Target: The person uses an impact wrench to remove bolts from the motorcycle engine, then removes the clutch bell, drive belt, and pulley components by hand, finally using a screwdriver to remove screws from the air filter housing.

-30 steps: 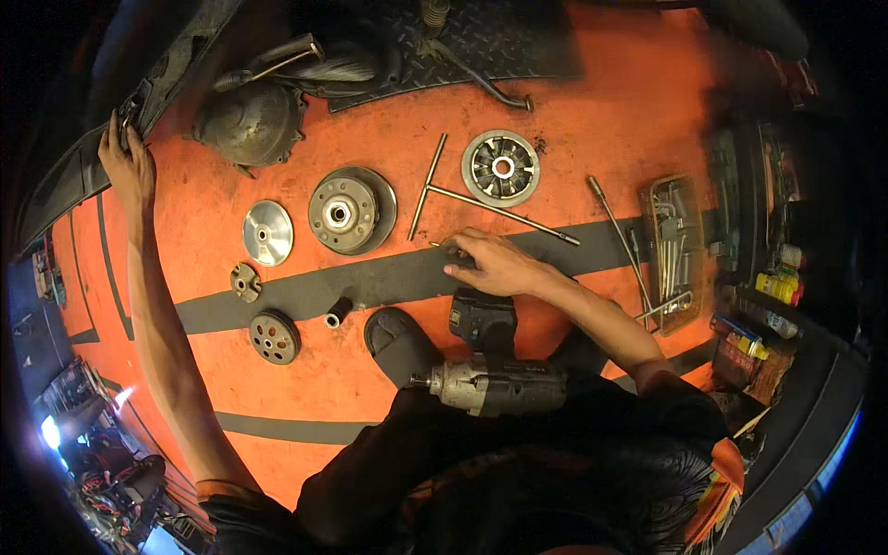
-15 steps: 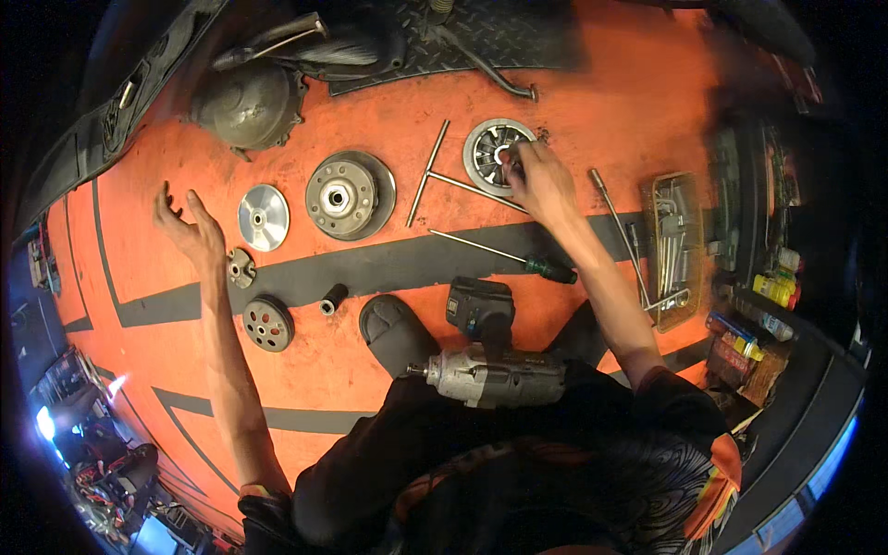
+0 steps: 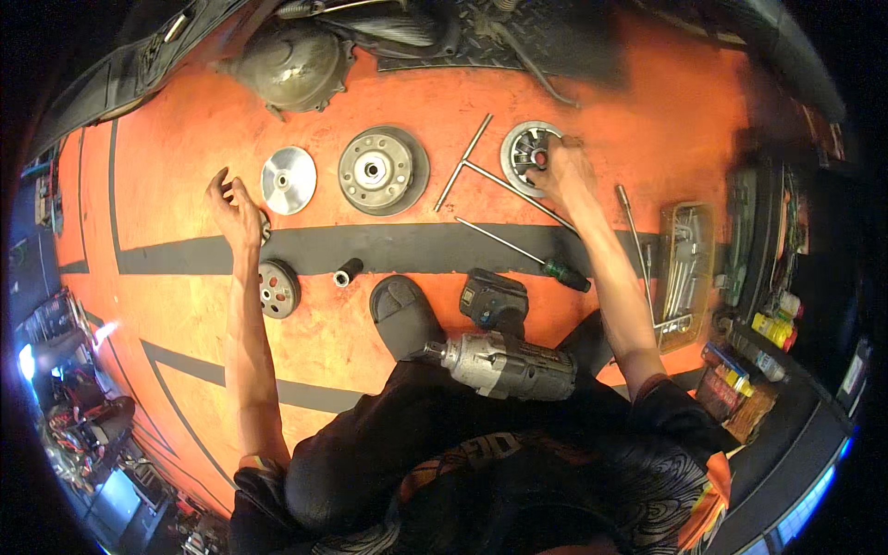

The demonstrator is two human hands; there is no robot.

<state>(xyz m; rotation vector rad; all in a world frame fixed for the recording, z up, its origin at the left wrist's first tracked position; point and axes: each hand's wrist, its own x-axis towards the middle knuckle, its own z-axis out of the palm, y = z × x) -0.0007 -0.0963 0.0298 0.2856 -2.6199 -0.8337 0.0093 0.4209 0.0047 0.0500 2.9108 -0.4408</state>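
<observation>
Beyond the screwdriver, my right hand (image 3: 566, 176) is closed over the right side of a variator (image 3: 529, 148), a round metal piece with ribs inside. Its thumb and fingers reach over the variator's open face, and the palm hides part of it. My left hand (image 3: 239, 211) hovers at the left with fingers apart and loosely curled, holding nothing. Beside it lies a shiny pulley disc (image 3: 289, 180). A small metal plate (image 3: 265, 228) shows partly behind its wrist. Further right is a round clutch assembly (image 3: 377, 170). An impact wrench (image 3: 509, 364) rests across my lap.
A T-handle wrench (image 3: 504, 176) and a green-handled screwdriver (image 3: 564, 274) lie between my arms. Near my left forearm are a holed disc (image 3: 277, 289) and a black socket (image 3: 348, 272). A tool tray (image 3: 686, 268) stands right; a metal cover (image 3: 294, 69) lies far left.
The whole view has shifted, so the floor parts appear further right and higher. My left hand has come nearer the pulley disc and covers the small plate. My right hand stays at the variator.
</observation>
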